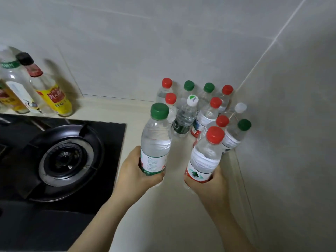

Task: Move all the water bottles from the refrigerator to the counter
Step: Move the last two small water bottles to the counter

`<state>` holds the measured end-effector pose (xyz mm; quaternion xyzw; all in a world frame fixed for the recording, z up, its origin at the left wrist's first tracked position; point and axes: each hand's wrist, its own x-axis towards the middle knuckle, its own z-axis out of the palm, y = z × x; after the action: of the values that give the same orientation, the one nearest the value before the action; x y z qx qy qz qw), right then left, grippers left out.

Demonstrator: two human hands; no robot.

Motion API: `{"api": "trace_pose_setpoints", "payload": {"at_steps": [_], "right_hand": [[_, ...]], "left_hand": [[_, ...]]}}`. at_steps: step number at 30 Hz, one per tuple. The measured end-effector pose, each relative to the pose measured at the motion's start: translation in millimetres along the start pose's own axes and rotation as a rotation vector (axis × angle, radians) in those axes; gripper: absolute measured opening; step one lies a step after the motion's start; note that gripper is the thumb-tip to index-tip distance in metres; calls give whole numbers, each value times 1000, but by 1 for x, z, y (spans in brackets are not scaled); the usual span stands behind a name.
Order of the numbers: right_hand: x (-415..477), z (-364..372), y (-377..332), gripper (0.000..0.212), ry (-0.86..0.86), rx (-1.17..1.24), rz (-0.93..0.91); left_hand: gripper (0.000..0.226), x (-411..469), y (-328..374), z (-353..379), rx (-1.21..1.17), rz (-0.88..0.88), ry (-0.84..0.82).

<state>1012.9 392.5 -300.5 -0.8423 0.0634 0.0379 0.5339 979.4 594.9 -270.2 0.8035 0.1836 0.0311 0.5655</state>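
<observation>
Ahead of the left hand (134, 171) and right hand (209, 186), a bottle cluster (185, 117) stands packed into the counter (174, 206) corner, probably to stay clear of the stove (63, 157) off to the left hand's left. The left curls round a green-cap bottle (156, 140) near its base; the right grips a red-cap bottle (205, 157) likewise. Low, upright holds seem meant for setting both down beside the cluster.

Condiment bottles (52, 99) blurred, leftmost cut by left edge. Rear water bottles (189, 85) mostly hidden behind front ones.
</observation>
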Motion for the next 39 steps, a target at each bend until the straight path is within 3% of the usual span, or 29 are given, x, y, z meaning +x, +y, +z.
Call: {"api": "trace_pose_setpoints", "payload": {"at_steps": [11,15,24,33,39], "right_hand": [[23,30,47,47,-59,-96,21],[31,39,51,46,-3,-126,-8],[60,49,41,56,6,-110,-13],[91,66,25,50,163,-135,20],[95,78,29,62,233,-123,11]], "left_hand": [[40,18,-41,15,-5,-128,0],[44,24,-54,20,-9,-172,16],[55,35,-66,27,2,-169,52],[53,41,-67,28,-9,-170,80],[51,43,-65,27,-24,-150,101]]}}
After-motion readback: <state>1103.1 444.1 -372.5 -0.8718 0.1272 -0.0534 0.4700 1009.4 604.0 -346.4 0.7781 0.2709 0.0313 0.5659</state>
